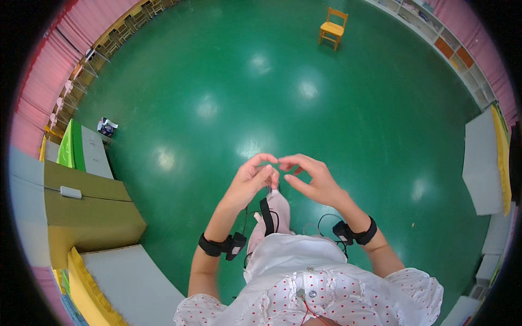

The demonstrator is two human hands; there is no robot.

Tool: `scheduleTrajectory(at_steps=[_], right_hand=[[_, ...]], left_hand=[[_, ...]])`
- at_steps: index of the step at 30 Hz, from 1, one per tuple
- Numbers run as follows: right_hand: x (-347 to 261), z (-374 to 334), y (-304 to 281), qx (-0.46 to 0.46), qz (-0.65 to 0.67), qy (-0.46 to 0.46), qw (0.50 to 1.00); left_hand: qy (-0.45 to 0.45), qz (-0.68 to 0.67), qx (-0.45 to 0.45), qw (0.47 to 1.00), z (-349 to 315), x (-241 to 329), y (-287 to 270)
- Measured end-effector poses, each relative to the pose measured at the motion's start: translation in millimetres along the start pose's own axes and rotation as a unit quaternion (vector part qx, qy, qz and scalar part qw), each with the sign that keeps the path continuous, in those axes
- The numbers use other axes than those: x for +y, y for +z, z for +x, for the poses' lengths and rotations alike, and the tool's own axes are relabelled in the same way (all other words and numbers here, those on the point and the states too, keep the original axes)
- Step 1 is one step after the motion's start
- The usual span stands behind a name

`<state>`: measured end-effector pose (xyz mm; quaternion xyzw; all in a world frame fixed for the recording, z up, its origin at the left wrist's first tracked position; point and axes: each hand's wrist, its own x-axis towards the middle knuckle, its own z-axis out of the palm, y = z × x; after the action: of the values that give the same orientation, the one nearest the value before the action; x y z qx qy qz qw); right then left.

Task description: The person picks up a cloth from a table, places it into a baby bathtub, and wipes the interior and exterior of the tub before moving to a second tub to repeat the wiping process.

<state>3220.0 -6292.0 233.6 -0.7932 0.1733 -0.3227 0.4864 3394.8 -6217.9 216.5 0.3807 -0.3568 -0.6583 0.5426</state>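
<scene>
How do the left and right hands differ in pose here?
The left hand points its fingers rightward; the right hand points its own leftward. The left hand's thumb overlaps its curled fingers in this view, while the right hand's thumb stands apart from its index finger. Both are bare, with no held object visible.

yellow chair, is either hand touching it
No, the yellow chair stands across the green floor, well apart from the left hand and right hand.
</scene>
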Motion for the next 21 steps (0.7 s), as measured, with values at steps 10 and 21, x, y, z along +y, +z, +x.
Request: scheduleTrajectory(at_steps=[10,21], right_hand=[[154.4,304.4,-117.2,0.032,-0.083,-0.038,0.995],[350.4,626.3,-267.3,0.074,-0.107,-0.024,0.991]], left_hand=[[0.004,-0.051,0.002,0.999,321.0,120.4,-131.7],[-0.055,-0.080,-0.005,0.995,667.2,239.9,-270.6]])
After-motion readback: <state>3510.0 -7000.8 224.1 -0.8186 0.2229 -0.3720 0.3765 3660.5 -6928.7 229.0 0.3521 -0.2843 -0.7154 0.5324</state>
